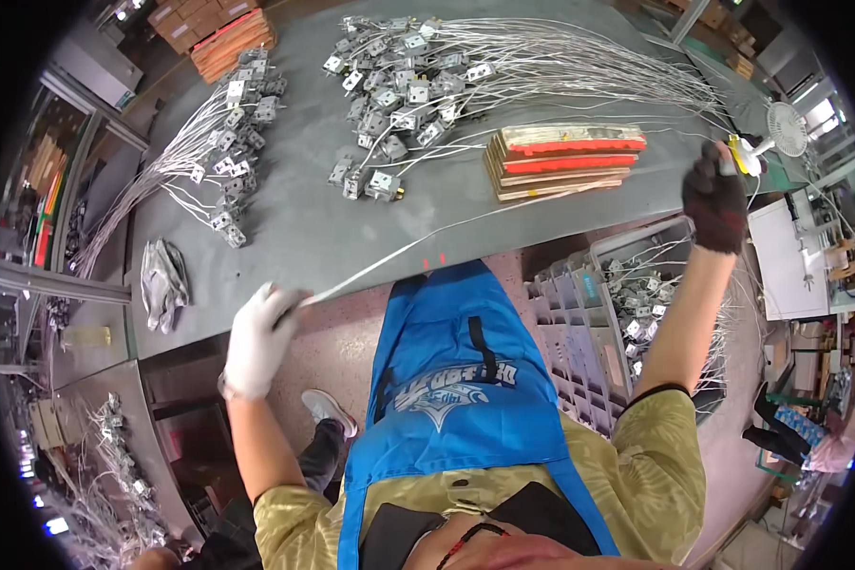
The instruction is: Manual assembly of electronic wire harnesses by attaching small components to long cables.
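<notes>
My left hand (259, 340), in a white glove with dark fingertips, is closed on one end of a thin white cable (389, 257) at the front edge of the grey table (351, 233). The cable runs rightward in a slack curve, passing in front of a stack of cardboard strips with red bands (568, 163). At the far right my right hand (713, 199), in a dark glove, is raised with its fingers pinched together. The cable leads toward those fingers, which hide its end. Just beyond them stands a small white fan (786, 130) with a yellow part.
Small grey metal boxes (389, 95) with long white cables lie heaped at the table's middle, with another bundle (233, 161) at left. A crumpled grey glove (164, 285) rests on the left corner. Below at right, a grey crate (603, 313) holds more boxes. Cardboard cartons (195, 21) stand behind.
</notes>
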Available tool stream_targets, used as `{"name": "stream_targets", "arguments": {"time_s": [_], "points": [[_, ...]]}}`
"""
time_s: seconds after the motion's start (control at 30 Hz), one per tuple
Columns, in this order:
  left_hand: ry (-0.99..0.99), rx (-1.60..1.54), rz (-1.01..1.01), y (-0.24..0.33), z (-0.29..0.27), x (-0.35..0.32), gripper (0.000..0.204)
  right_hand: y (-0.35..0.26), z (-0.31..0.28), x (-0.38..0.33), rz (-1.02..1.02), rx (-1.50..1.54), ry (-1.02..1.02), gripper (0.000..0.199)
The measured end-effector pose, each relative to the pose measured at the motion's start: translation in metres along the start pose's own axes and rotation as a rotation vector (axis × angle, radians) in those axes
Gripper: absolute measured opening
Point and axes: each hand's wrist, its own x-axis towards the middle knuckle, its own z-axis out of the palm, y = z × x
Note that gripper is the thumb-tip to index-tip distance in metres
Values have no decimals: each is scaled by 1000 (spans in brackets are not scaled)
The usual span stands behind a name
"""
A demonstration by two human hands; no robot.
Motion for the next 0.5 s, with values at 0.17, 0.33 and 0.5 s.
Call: {"name": "stream_targets", "arguments": {"time_s": [0.17, 0.33, 0.5], "points": [[219, 505, 234, -6, 96, 85, 16, -1, -28, -79, 43, -449, 427, 17], [164, 14, 466, 31, 175, 88, 22, 28, -61, -96, 149, -221, 467, 23], [197, -86, 404, 22, 195, 94, 20, 40, -127, -34, -37, -268, 792, 28]]}}
